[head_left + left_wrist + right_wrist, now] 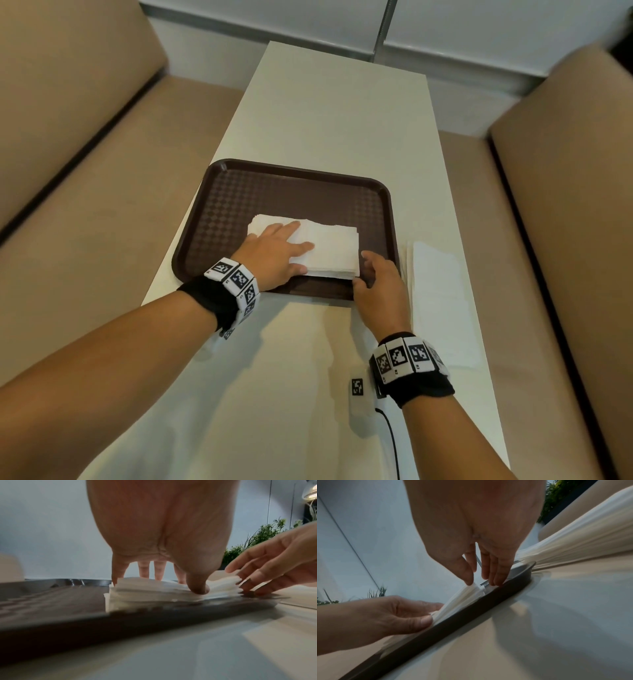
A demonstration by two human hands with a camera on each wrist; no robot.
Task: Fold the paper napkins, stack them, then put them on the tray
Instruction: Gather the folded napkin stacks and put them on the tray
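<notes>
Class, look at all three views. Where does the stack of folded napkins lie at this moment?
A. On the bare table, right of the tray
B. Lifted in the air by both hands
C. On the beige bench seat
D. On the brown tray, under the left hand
D: the stack of folded napkins lies on the brown tray, with the left hand flat on top.

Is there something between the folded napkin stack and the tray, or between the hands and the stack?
Nothing visible. The folded napkin stack already lies on the brown tray. The left hand rests flat on top, and the right hand touches its near right corner. Unfolded napkins lie beside the tray.
</notes>
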